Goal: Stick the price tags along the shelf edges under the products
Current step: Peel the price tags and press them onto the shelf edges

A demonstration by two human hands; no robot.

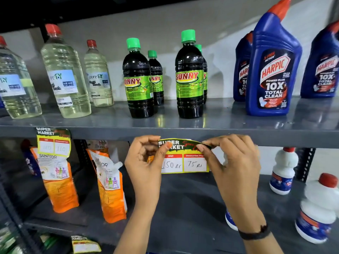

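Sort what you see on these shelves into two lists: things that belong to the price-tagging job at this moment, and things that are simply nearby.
In the job:
- price tag held by both hands
- left hand
- right hand
- shelf edge
- Sunny bottles above it

Just nearby:
- Harpic bottles
- clear bleach bottles
- orange pouches
- white bottles
- tag already stuck at the left

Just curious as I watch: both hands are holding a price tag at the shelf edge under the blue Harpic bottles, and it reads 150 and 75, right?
Not quite. In the head view the price tag, pinched by the left hand and the right hand at the shelf edge, sits under the dark Sunny bottles, not the Harpic bottles. It does read 150 and 75.
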